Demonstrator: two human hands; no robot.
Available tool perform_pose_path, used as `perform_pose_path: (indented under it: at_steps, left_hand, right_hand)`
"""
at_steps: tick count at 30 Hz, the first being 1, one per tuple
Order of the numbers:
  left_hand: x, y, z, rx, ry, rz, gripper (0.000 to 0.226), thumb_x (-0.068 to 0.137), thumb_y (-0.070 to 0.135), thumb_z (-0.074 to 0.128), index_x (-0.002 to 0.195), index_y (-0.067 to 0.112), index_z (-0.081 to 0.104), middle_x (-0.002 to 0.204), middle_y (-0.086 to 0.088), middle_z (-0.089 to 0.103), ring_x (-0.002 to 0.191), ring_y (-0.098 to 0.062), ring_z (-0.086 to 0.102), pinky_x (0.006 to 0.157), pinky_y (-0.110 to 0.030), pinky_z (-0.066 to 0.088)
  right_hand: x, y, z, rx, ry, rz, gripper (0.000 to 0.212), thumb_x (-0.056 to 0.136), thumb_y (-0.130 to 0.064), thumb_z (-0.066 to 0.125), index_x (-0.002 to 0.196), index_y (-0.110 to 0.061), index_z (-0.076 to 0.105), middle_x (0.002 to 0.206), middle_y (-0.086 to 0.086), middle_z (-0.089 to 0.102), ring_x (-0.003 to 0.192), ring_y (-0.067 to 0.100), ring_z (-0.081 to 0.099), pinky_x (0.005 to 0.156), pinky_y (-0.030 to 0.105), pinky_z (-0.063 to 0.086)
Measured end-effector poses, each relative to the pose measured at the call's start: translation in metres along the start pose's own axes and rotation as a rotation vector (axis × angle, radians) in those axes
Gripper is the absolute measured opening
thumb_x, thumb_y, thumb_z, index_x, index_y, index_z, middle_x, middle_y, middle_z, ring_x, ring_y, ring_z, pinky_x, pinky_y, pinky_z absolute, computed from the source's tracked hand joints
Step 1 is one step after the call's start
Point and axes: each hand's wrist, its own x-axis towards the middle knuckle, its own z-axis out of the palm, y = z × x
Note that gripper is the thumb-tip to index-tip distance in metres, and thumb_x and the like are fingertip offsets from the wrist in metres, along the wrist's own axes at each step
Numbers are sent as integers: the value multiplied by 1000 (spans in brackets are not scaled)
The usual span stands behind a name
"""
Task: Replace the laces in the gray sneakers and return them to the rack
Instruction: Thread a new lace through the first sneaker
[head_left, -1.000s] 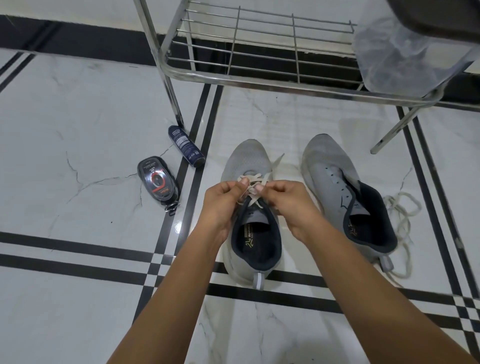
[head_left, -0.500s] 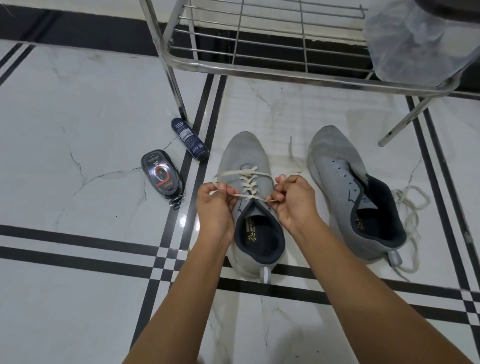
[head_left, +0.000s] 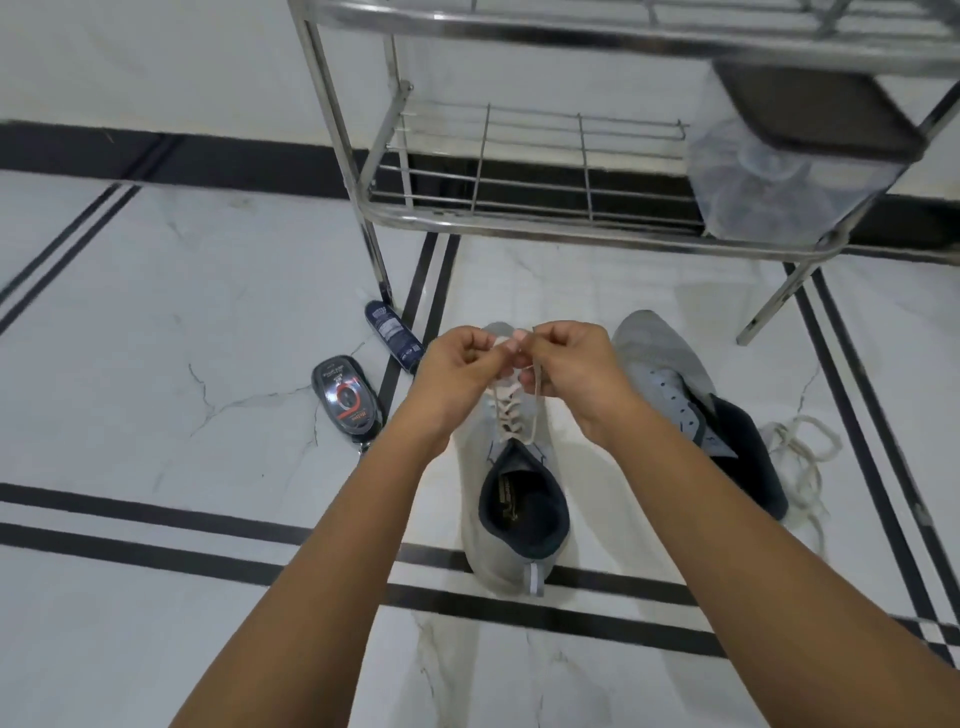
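Note:
Two gray sneakers stand on the white floor, toes toward the rack. The left sneaker (head_left: 511, 540) carries a cream lace (head_left: 511, 410) threaded up its eyelets. My left hand (head_left: 457, 371) and my right hand (head_left: 569, 369) meet above its toe, each pinching an end of that lace and holding it up. The right sneaker (head_left: 670, 379) has bare eyelets and no lace. A loose cream lace (head_left: 802, 457) lies in a heap on the floor to its right. The metal shoe rack (head_left: 519, 223) stands just behind the shoes.
A dark shoe-polish applicator (head_left: 347, 400) and a dark blue tube (head_left: 393, 335) lie on the floor left of the sneakers, by the rack's left leg (head_left: 376, 260). A clear plastic container with a dark lid (head_left: 779, 171) sits on the rack's lower shelf at right.
My hands have come together and lifted from the shoe's collar toward its toe, drawing the lace ends upward. The view has tilted up, showing more of the rack.

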Motion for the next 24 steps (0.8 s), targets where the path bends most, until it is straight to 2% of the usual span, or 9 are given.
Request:
perform_pose_path:
  at_steps: [4,8,10,13,15,17,20,22,24]
  left_hand:
    - [1,37,-8,-20,2,88,15,92,22,56,83,12,60,63,7,61,57,5,57,65,-10,46]
    - [6,77,-13,-18,24,203,19,95,14,50,84,14,65,62,8,65,66,-2,62,81,-25,51]
    - [8,97,-14,49,30,265,25,95,11,48,81,19,68,67,7,68,72,-6,63,85,-29,51]
    - [8,119,-12,134,41,305,22,96,18,49,88,22,70,82,3,71,86,-11,65,90,-33,51]
    - [7,127,-8,155,47,325,23,96,19,49,87,26,70,84,7,70,88,-10,64,90,-33,51]
    - [5,127,-3,148,96,335,23,95,18,51,85,29,68,78,11,68,82,-7,62,86,-31,51]
    - [6,125,0,49,189,312,10,88,15,62,97,19,66,80,2,69,84,-14,65,81,-28,52]
    - [6,128,1,38,204,311,15,83,15,68,97,16,62,81,-4,71,85,-18,68,83,-35,53]
    - [4,133,2,25,184,333,6,83,12,67,87,14,63,81,-6,71,85,-23,69,84,-41,54]
  right_hand:
    - [-9,-37,-1,34,5,-101,13,92,-14,58,81,-9,62,70,3,62,58,13,57,66,26,52]
    - [-13,-74,1,-46,-32,-205,22,95,-11,52,75,-8,61,69,5,63,59,16,57,75,38,53]
    - [-13,-91,-1,-97,-26,-250,24,96,-11,49,77,-8,62,70,5,63,61,17,58,77,40,54]
    - [-14,-114,-9,-104,11,-318,20,96,-14,50,83,-10,64,74,6,63,63,17,60,73,36,56]
    - [-15,-121,-15,-126,29,-348,17,96,-15,51,89,-8,65,74,6,62,62,16,59,73,34,57]
    - [-16,-121,-19,-122,37,-354,16,95,-14,53,94,-5,66,76,7,63,63,17,60,76,36,58]
    - [-19,-117,-21,-62,53,-391,12,93,-12,57,85,-14,65,82,8,67,66,18,64,78,37,58]
    - [-22,-116,-23,-6,34,-422,15,91,-9,58,80,-18,64,82,6,68,66,17,65,76,34,59]
    - [-25,-117,-25,46,5,-443,15,90,-7,59,80,-17,64,81,6,69,67,15,66,72,28,59]
